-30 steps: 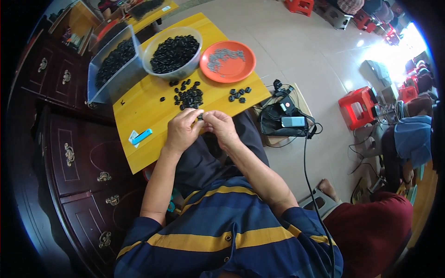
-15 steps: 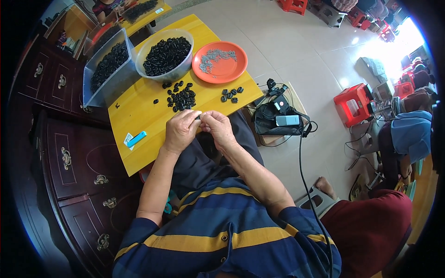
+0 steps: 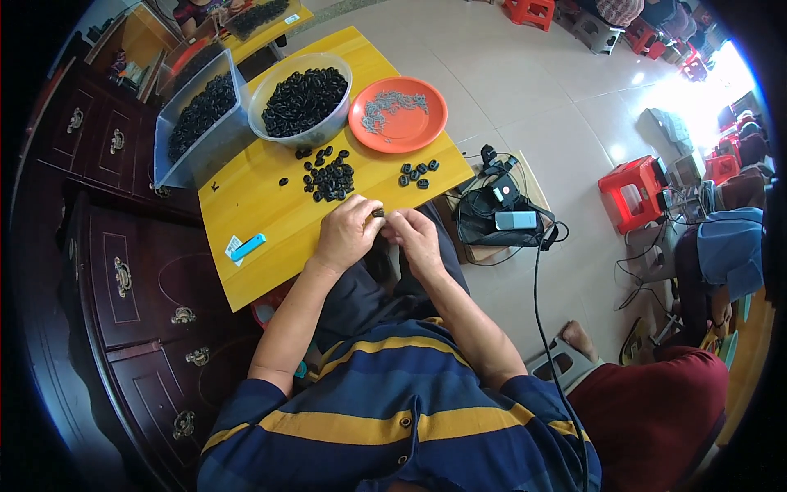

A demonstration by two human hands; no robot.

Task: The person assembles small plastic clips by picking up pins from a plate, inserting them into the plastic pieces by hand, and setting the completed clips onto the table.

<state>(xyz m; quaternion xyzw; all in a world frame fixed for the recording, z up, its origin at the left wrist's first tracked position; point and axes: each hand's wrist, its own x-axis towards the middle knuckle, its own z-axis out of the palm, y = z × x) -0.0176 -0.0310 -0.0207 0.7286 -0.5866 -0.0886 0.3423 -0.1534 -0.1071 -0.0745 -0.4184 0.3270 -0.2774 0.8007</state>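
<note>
Above the table's near edge, my left hand [image 3: 348, 233] pinches a small black oval plastic piece [image 3: 378, 213] between thumb and fingers. Close against it, my right hand [image 3: 416, 239] has its thumb and fingertips pressed together; whatever they hold is too small to make out. Beyond my hands lies a loose pile of black oval pieces [image 3: 332, 179] on the yellow table [image 3: 283, 209]. Several more pieces [image 3: 416, 172] form a small group to the right. An orange plate [image 3: 410, 141] holds small silvery metal bits [image 3: 388, 107].
A round translucent tub [image 3: 313, 138] and a clear rectangular bin [image 3: 182, 170], both full of black pieces, stand at the back left. A turquoise stick-like tool [image 3: 248, 247] lies on the left. Dark drawers [image 3: 156, 295] border the table. A stand with cables and a device [image 3: 515, 220] sits right.
My hands have turned slightly and the black piece shows more between the fingertips. My right fingers have shifted a little away from my left. The whole view has moved slightly.
</note>
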